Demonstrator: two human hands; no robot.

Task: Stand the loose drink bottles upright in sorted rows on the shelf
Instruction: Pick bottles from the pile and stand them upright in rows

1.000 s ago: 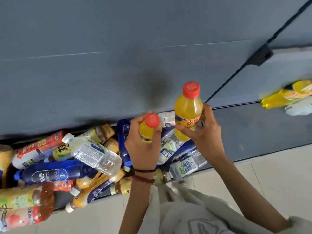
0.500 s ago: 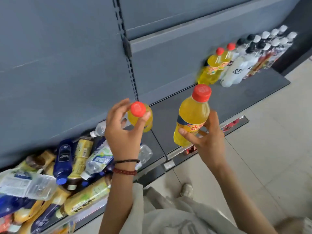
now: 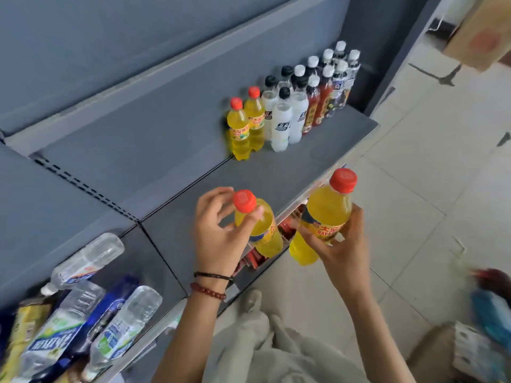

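Grey shelf (image 3: 262, 175), bare deck open between upright sorted rows (image 3: 293, 106) at far end and loose pile (image 3: 83, 313) at your left, your left hand (image 3: 218, 239) gripping first yellow bottle (image 3: 265, 230) over the front edge, your right hand (image 3: 343, 250) gripping second yellow bottle (image 3: 323, 217) just outside it.

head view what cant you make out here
Head view:
- Loose pile: cut off by the left and bottom edges; count unknown.
- Back bottles in the rows: labels too small, partly behind front ones.
- Left bottle and right bottle: labels partly hidden by the left hand and right hand.
- Red and blue thing at the right edge: blurred, unidentifiable.
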